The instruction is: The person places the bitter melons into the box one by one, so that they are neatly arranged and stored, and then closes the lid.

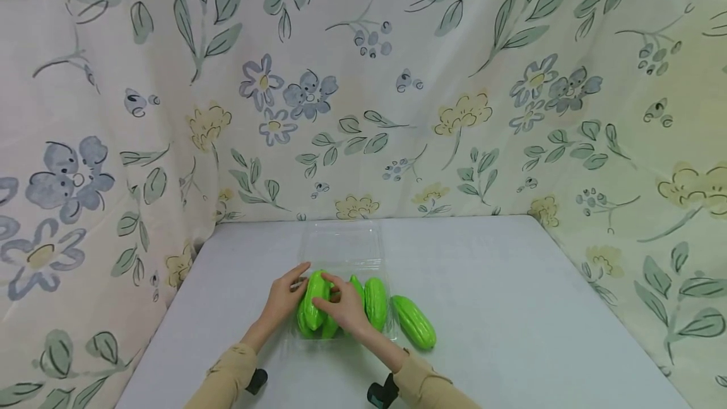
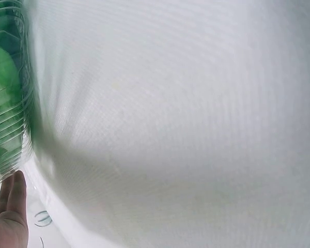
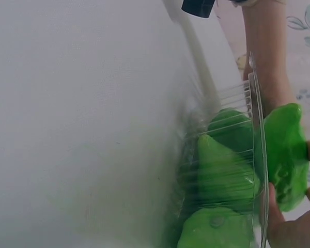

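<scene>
A clear plastic clamshell box (image 1: 390, 327) holds several bright green, ridged bitter melons (image 1: 375, 303). My right hand (image 1: 348, 309) pinches one bitter melon (image 1: 314, 302) between thumb and fingers, over the left part of the box. In the right wrist view this melon (image 3: 285, 155) sits above the box rim, with others (image 3: 225, 173) seen through the clear wall. My left hand (image 1: 285, 296) is at the box's left side, close beside the same melon. Extended fingers of the left hand (image 2: 11, 206) show by the ribbed wall in the left wrist view.
The box's clear lid (image 1: 341, 243) lies folded back toward the far table edge. One more bitter melon (image 1: 413, 322) lies on the white table (image 1: 500, 308) just right of the box. A floral curtain (image 1: 363, 100) hangs behind and along both sides.
</scene>
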`<action>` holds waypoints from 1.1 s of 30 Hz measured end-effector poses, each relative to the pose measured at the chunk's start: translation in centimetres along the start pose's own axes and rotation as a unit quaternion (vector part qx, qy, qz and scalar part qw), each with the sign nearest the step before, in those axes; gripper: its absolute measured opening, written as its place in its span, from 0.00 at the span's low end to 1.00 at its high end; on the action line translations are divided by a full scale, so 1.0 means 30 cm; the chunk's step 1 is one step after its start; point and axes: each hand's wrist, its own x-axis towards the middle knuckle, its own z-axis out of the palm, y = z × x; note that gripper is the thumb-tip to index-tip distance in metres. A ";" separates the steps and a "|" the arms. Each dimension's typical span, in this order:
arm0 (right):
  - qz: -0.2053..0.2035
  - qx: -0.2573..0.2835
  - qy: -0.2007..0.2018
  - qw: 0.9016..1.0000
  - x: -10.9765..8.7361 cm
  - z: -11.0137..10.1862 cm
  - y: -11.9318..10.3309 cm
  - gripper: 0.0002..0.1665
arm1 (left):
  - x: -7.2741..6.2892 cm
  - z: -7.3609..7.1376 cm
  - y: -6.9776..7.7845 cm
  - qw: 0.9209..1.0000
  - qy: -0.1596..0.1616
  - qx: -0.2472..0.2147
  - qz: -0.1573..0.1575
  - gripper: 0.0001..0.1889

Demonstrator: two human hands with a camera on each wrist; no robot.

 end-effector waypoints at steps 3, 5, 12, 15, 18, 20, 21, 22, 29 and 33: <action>0.000 0.000 0.001 1.000 -0.001 0.001 0.002 0.33 | -0.001 -0.002 0.000 1.000 -0.001 0.000 -0.002 0.22; -0.002 0.000 0.002 1.000 -0.001 0.001 0.002 0.33 | 0.000 -0.002 0.001 1.000 -0.002 0.001 -0.003 0.22; -0.011 -0.006 0.004 1.000 0.000 0.006 0.009 0.33 | -0.001 -0.002 0.000 1.000 0.001 0.000 0.008 0.22; -0.007 -0.007 0.003 1.000 0.001 0.007 0.010 0.33 | -0.001 -0.002 -0.002 1.000 0.003 -0.001 0.012 0.22; -0.005 -0.002 0.002 1.000 0.001 0.005 0.008 0.33 | -0.003 0.000 -0.004 1.000 0.005 0.000 0.012 0.22; -0.004 0.000 0.002 1.000 0.000 0.003 0.006 0.33 | -0.002 0.003 -0.006 1.000 0.007 -0.001 0.010 0.21; -0.004 0.002 0.002 1.000 0.000 0.003 0.005 0.33 | -0.003 0.004 -0.006 1.000 0.008 0.000 0.009 0.21; -0.003 0.003 0.001 1.000 -0.001 0.002 0.004 0.33 | -0.003 0.005 -0.007 1.000 0.008 0.000 0.007 0.21; -0.007 0.012 -0.004 1.000 0.000 0.001 0.014 0.33 | -0.005 0.006 -0.006 1.000 0.009 0.002 0.000 0.21; -0.011 0.019 -0.003 1.000 0.001 -0.002 0.017 0.33 | -0.004 0.003 -0.003 1.000 0.009 0.000 0.008 0.21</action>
